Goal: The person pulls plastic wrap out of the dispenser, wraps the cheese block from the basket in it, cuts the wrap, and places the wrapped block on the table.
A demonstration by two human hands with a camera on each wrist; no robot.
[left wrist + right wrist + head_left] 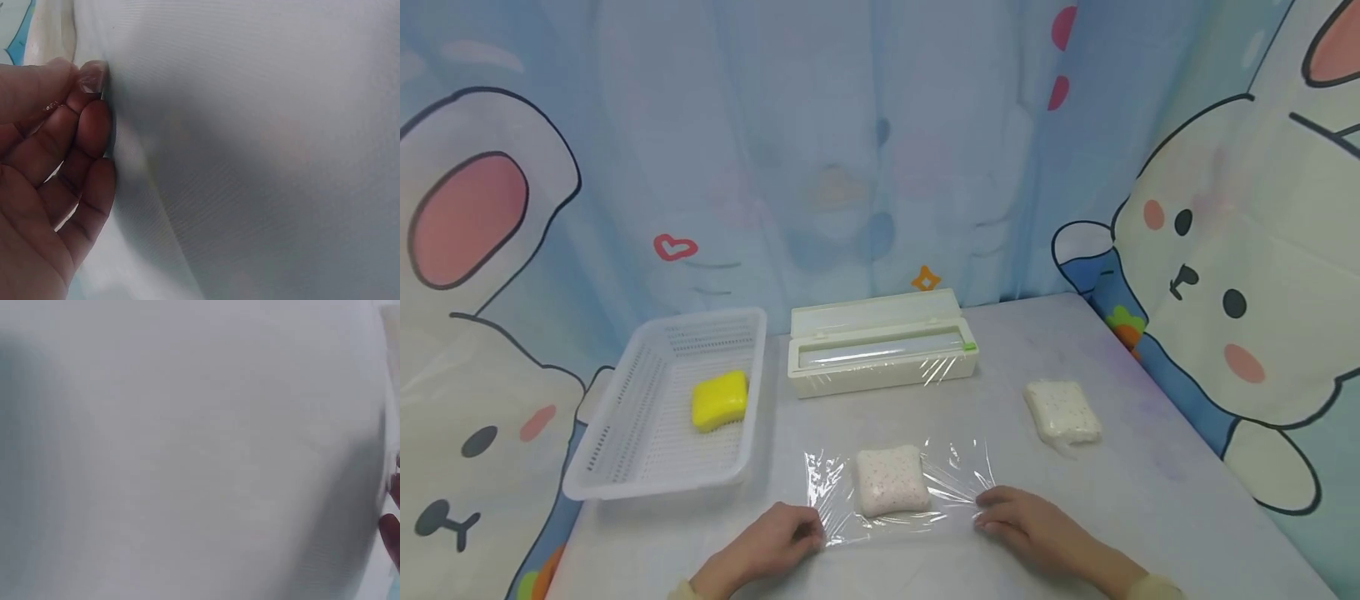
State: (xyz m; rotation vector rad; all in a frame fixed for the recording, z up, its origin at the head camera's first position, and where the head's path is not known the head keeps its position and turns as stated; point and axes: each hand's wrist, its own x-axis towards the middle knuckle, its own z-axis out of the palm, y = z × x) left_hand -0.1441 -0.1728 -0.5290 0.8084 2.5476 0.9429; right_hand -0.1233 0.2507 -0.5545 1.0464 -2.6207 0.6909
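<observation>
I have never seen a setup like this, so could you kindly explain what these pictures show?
Of course. There is no machine here, only a person's two bare hands. The wide picture comes from a camera worn on the head, looking forward and down. The other two come from cameras on the left and right wrists, and show mostly a pale surface close up.

On the table stand a white basket holding a yellow block, and an open box with a roll inside. A second speckled block lies to the right.

The left hand and right hand hold opposite sides of a clear plastic sheet, with a speckled block on it.
</observation>
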